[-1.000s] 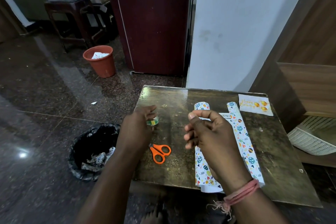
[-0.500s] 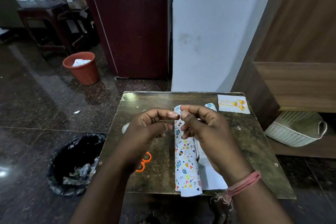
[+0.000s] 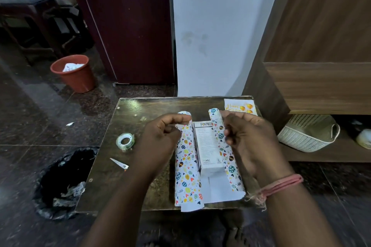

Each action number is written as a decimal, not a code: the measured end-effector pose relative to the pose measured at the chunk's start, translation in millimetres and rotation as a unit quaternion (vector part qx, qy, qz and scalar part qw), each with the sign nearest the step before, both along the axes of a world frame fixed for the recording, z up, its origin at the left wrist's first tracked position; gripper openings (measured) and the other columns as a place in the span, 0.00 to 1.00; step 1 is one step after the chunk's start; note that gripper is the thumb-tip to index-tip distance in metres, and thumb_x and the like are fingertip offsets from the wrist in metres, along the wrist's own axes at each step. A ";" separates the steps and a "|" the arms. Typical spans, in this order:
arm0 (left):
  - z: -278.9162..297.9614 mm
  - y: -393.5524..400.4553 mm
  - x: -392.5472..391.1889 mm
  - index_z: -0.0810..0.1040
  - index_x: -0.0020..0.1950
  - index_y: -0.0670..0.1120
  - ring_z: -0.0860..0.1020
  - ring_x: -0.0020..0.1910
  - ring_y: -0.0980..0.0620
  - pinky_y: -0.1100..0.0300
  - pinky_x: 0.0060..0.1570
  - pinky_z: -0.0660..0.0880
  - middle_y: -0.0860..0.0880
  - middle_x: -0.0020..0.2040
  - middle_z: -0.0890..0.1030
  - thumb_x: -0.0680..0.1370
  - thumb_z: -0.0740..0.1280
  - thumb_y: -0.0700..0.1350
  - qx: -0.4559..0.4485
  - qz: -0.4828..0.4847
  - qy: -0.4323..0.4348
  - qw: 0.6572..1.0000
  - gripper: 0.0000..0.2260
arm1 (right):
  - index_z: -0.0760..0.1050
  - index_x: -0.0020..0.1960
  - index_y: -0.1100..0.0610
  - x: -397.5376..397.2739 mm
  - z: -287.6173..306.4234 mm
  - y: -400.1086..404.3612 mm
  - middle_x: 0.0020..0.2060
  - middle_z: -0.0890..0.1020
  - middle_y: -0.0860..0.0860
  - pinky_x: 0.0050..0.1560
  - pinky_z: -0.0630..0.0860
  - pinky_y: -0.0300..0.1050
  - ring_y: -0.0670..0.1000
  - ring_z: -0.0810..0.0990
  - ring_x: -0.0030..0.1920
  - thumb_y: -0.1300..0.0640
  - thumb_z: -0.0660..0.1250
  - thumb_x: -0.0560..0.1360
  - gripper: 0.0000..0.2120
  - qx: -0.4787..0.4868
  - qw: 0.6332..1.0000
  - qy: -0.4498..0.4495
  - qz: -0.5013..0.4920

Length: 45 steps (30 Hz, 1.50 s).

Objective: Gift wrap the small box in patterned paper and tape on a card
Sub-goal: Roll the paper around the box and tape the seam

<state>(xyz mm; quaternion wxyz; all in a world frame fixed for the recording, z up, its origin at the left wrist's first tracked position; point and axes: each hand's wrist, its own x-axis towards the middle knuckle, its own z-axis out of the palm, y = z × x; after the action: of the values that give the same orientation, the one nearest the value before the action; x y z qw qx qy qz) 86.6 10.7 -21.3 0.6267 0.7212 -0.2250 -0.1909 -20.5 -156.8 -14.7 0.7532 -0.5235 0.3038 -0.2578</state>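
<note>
A small white box [image 3: 208,146] lies lengthwise on the open patterned paper [image 3: 186,168], whose two long edges curl up on either side of it. My left hand [image 3: 160,138] pinches the far end of the left curl between forefinger and thumb. My right hand [image 3: 247,136] holds the right curl with its thumb and curled fingers. The hands stand apart with the box showing between them. A greeting card [image 3: 240,106] with orange balloons lies at the table's far right corner. A clear tape roll [image 3: 125,141] sits left of my left hand.
Scissors lie under my left forearm, with only the blade tip [image 3: 119,163] showing. The small dark table [image 3: 140,110] stands by a white wall. A black-lined bin [image 3: 64,180] is at the left, an orange bucket [image 3: 74,74] farther back, and a white basket [image 3: 307,132] on a shelf at the right.
My left hand put the tape roll down on the table. Both hands met over the paper, then moved apart with its curled edges, uncovering the box. My view shifted left and closer.
</note>
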 end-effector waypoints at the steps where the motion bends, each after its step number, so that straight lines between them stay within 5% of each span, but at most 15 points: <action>1: -1.3 -2.6 -1.1 0.86 0.56 0.52 0.70 0.31 0.58 0.66 0.34 0.69 0.60 0.35 0.80 0.80 0.64 0.31 0.009 0.007 -0.024 1.000 0.19 | 0.82 0.39 0.60 -2.6 -1.4 -5.5 0.31 0.77 0.53 0.25 0.64 0.40 0.48 0.70 0.28 0.63 0.70 0.77 0.08 0.008 1.000 0.015 -0.017; 5: -0.7 -17.8 -20.3 0.84 0.58 0.55 0.78 0.40 0.66 0.73 0.39 0.72 0.59 0.53 0.84 0.81 0.65 0.34 0.056 -0.008 -0.089 0.994 0.18 | 0.80 0.41 0.59 -10.1 -1.5 -16.1 0.30 0.75 0.50 0.19 0.58 0.34 0.44 0.64 0.24 0.63 0.70 0.77 0.06 0.032 0.996 0.088 0.002; 8: -9.3 -29.2 -31.5 0.80 0.65 0.59 0.73 0.64 0.57 0.56 0.63 0.71 0.64 0.59 0.79 0.80 0.67 0.44 0.126 -0.009 -0.195 0.973 0.16 | 0.81 0.39 0.58 -6.1 1.1 -20.8 0.27 0.68 0.48 0.20 0.54 0.35 0.44 0.59 0.22 0.62 0.72 0.76 0.06 0.061 0.991 0.117 0.033; 10: -10.8 -34.1 -33.5 0.75 0.70 0.62 0.66 0.68 0.54 0.52 0.67 0.63 0.60 0.63 0.78 0.79 0.65 0.51 0.184 0.002 -0.244 0.952 0.19 | 0.83 0.36 0.57 -2.1 4.2 -22.9 0.27 0.64 0.47 0.22 0.51 0.37 0.45 0.56 0.23 0.61 0.73 0.75 0.09 0.078 0.988 0.128 0.045; 13: -9.2 -38.5 -34.5 0.70 0.74 0.64 0.60 0.68 0.54 0.57 0.59 0.53 0.59 0.69 0.74 0.80 0.68 0.52 0.240 0.024 -0.272 0.932 0.23 | 0.83 0.47 0.63 2.8 9.7 -21.7 0.27 0.62 0.47 0.23 0.50 0.37 0.45 0.54 0.24 0.61 0.71 0.77 0.05 0.089 0.985 0.127 0.070; 17: -9.3 -39.6 -32.8 0.67 0.76 0.67 0.58 0.67 0.54 0.54 0.62 0.56 0.58 0.71 0.69 0.80 0.69 0.55 0.265 0.012 -0.284 0.921 0.25 | 0.81 0.58 0.68 6.4 11.5 -18.3 0.25 0.64 0.47 0.23 0.52 0.36 0.45 0.56 0.24 0.60 0.69 0.78 0.14 0.069 0.981 0.162 0.083; 22: -12.2 -42.0 -29.8 0.69 0.75 0.68 0.60 0.67 0.51 0.48 0.67 0.61 0.56 0.72 0.69 0.80 0.69 0.54 0.279 0.007 -0.298 0.913 0.24 | 0.80 0.52 0.67 6.9 18.8 -12.2 0.18 0.68 0.46 0.17 0.59 0.34 0.43 0.63 0.16 0.65 0.70 0.76 0.07 0.034 0.979 0.185 0.083; 27: -12.8 -43.6 -33.4 0.72 0.72 0.68 0.62 0.67 0.49 0.52 0.55 0.54 0.59 0.70 0.69 0.82 0.65 0.54 0.313 0.009 -0.350 0.883 0.19 | 0.78 0.44 0.60 10.7 11.9 -15.0 0.23 0.65 0.48 0.21 0.57 0.36 0.46 0.59 0.21 0.63 0.73 0.73 0.04 -0.002 0.976 0.208 0.062; 35: -14.6 -43.4 -41.5 0.75 0.71 0.62 0.71 0.60 0.46 0.47 0.51 0.61 0.55 0.69 0.76 0.81 0.60 0.50 0.363 0.030 -0.424 0.829 0.19 | 0.82 0.43 0.67 12.8 12.0 -8.7 0.22 0.70 0.51 0.27 0.63 0.40 0.49 0.65 0.20 0.55 0.72 0.75 0.14 -0.156 0.956 0.247 0.035; 38: -14.8 -43.5 -42.0 0.76 0.70 0.61 0.72 0.59 0.45 0.46 0.51 0.62 0.54 0.68 0.77 0.80 0.60 0.50 0.378 0.033 -0.426 0.821 0.19 | 0.82 0.41 0.65 10.6 15.9 -11.2 0.30 0.82 0.61 0.34 0.77 0.49 0.55 0.78 0.28 0.55 0.70 0.76 0.13 -0.266 0.930 0.253 0.020; 41: -17.5 -43.1 -41.3 0.76 0.71 0.62 0.71 0.60 0.45 0.48 0.51 0.60 0.54 0.69 0.76 0.79 0.62 0.50 0.391 0.033 -0.432 0.812 0.20 | 0.86 0.43 0.56 4.3 17.9 -20.9 0.35 0.86 0.55 0.45 0.82 0.51 0.58 0.85 0.40 0.56 0.68 0.76 0.08 -0.301 0.922 0.243 -0.003; 45: -18.3 -44.0 -41.4 0.77 0.70 0.61 0.73 0.59 0.44 0.46 0.52 0.62 0.52 0.68 0.78 0.78 0.64 0.50 0.395 0.032 -0.439 0.806 0.20 | 0.86 0.50 0.50 -1.6 15.3 -17.9 0.22 0.76 0.44 0.27 0.68 0.36 0.43 0.68 0.21 0.62 0.66 0.78 0.12 -0.279 0.935 0.203 0.078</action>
<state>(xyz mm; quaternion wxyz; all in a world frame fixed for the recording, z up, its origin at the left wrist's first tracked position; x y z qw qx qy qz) 45.3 -33.4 -39.6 0.1271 0.9201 -0.3583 0.0941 -22.1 -174.7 0.6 0.5170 -0.7756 0.3244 -0.1609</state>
